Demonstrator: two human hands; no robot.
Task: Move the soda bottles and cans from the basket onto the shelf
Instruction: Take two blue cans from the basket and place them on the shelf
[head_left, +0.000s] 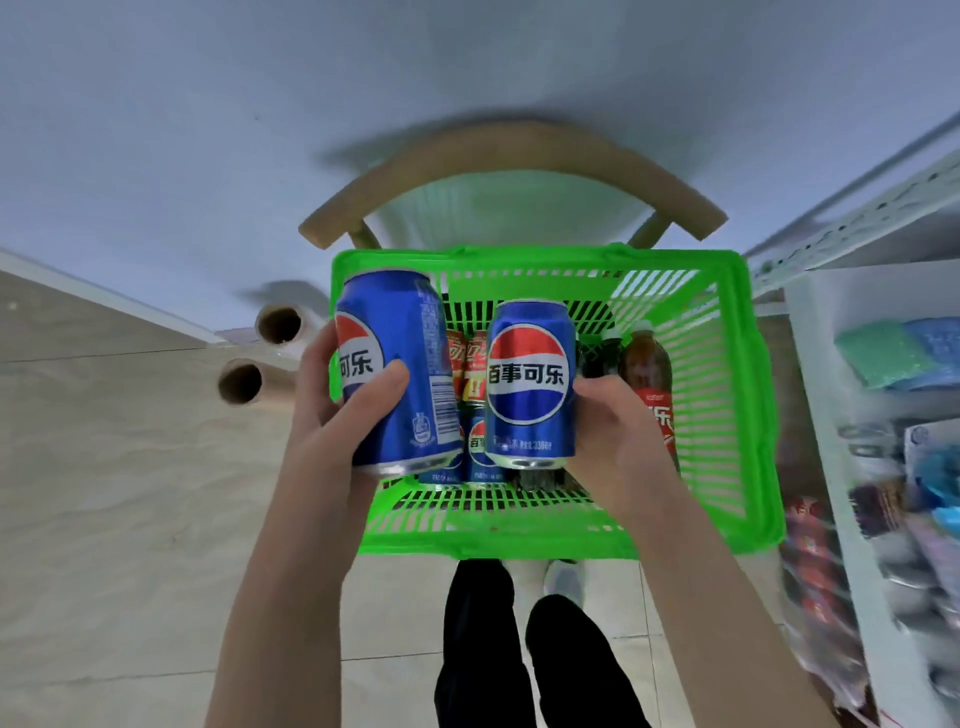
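Hovering over green basket (519, 258): left can (400, 358) clasped by left hand (337, 421), right can (530, 384) by right hand (615, 431); red cans (474, 374), bottle (647, 364) kept inside.

Wooden chair (514, 153), pale wall (208, 104), beige tiled floor (130, 493)

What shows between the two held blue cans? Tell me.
Head view: red cans and another blue can, down in the green basket, show through that gap.
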